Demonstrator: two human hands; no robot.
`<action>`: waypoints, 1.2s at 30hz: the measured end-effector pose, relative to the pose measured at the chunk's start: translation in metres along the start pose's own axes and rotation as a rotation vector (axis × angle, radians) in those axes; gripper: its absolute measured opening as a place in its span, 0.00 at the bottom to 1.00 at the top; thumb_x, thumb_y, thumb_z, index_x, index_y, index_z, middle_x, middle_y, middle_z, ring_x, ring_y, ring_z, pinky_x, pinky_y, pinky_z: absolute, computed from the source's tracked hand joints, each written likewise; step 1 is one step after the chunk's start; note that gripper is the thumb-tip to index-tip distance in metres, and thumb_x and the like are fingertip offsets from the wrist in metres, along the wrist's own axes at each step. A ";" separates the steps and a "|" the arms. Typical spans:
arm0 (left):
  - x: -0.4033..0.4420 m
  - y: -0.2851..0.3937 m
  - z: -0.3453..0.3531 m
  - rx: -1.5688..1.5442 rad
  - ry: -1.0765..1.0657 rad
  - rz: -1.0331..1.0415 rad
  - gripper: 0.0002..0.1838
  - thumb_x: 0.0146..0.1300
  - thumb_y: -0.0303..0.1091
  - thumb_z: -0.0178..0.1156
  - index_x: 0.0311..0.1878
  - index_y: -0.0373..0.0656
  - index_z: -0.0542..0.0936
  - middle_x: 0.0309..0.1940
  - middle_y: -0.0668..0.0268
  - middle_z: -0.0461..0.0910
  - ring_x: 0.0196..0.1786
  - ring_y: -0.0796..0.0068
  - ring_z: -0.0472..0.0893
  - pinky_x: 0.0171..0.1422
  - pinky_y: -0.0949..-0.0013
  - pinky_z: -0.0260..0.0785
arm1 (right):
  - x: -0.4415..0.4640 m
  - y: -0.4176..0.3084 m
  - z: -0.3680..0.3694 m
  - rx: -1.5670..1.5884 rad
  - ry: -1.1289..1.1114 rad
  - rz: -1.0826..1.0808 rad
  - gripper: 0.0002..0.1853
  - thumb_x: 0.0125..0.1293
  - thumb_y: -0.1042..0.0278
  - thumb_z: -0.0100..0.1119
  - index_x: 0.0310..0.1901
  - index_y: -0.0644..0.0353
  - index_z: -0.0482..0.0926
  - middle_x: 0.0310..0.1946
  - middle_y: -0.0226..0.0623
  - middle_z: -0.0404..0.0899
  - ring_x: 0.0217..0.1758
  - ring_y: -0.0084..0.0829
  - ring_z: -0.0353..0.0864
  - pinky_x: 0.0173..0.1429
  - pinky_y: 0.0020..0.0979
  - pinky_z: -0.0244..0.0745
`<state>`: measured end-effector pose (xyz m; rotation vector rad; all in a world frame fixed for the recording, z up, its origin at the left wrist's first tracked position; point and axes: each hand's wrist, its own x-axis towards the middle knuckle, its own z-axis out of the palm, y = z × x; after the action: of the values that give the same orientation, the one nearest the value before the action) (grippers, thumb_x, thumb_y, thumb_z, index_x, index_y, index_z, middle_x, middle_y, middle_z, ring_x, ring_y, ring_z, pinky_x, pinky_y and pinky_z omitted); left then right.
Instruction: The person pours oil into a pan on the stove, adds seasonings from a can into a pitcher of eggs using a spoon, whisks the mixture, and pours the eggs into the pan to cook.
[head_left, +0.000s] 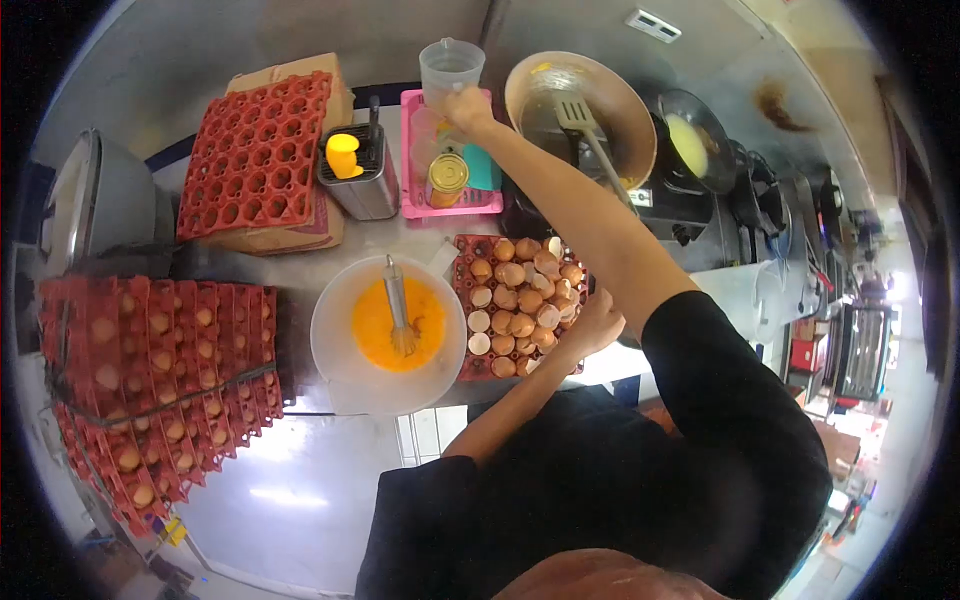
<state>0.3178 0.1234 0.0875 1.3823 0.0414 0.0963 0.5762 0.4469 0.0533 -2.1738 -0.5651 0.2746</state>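
My right hand (466,108) is closed at the near side of a clear plastic jug (451,62), over the back of a pink basket (407,150). My left hand (597,322) is closed at the right edge of a red egg tray (464,262) heaped with cracked brown shells (522,300). Left of that tray stands a large white tub (328,345) of beaten yellow egg (385,328), with a metal whisk (398,302) leaning in it. The basket holds a can (447,175) and a teal item (482,168).
Stacked egg trays (165,370) fill the left. Behind are an empty red tray (255,150) on a box and a metal container (370,190) with a yellow-handled tool. A large pan (640,110) with a spatula (590,130) and a smaller pan (715,130) stand at the right.
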 end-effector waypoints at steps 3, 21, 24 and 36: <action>-0.002 0.024 -0.012 0.033 -0.043 -0.011 0.26 0.75 0.29 0.54 0.72 0.31 0.63 0.63 0.36 0.77 0.68 0.39 0.78 0.72 0.49 0.69 | -0.015 -0.004 -0.013 0.135 -0.207 0.149 0.21 0.68 0.53 0.65 0.44 0.70 0.86 0.41 0.56 0.89 0.43 0.47 0.92 0.43 0.46 0.85; 0.053 0.054 0.009 -0.761 0.289 -0.388 0.15 0.77 0.39 0.60 0.54 0.46 0.65 0.35 0.68 0.75 0.22 0.80 0.74 0.21 0.73 0.64 | -0.220 -0.006 -0.325 -0.924 -0.098 0.034 0.24 0.69 0.43 0.62 0.43 0.61 0.87 0.38 0.58 0.89 0.44 0.59 0.90 0.49 0.56 0.85; 0.054 0.065 0.013 -0.759 0.397 -0.364 0.12 0.78 0.39 0.60 0.49 0.46 0.67 0.26 0.70 0.73 0.18 0.82 0.70 0.17 0.73 0.57 | -0.217 0.030 -0.324 -0.576 -0.096 -0.034 0.25 0.69 0.45 0.65 0.43 0.65 0.82 0.42 0.64 0.87 0.48 0.64 0.89 0.54 0.57 0.84; 0.014 0.118 -0.035 -0.503 0.314 -0.436 0.14 0.80 0.42 0.60 0.41 0.47 0.68 0.23 0.75 0.64 0.16 0.85 0.61 0.16 0.75 0.54 | -0.263 0.011 -0.377 -0.713 0.025 -0.150 0.20 0.74 0.54 0.62 0.41 0.68 0.81 0.35 0.61 0.87 0.40 0.62 0.89 0.46 0.55 0.86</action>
<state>0.3230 0.1808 0.1972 0.8215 0.5437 -0.0419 0.4941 0.0532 0.2756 -2.7865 -0.9079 -0.0535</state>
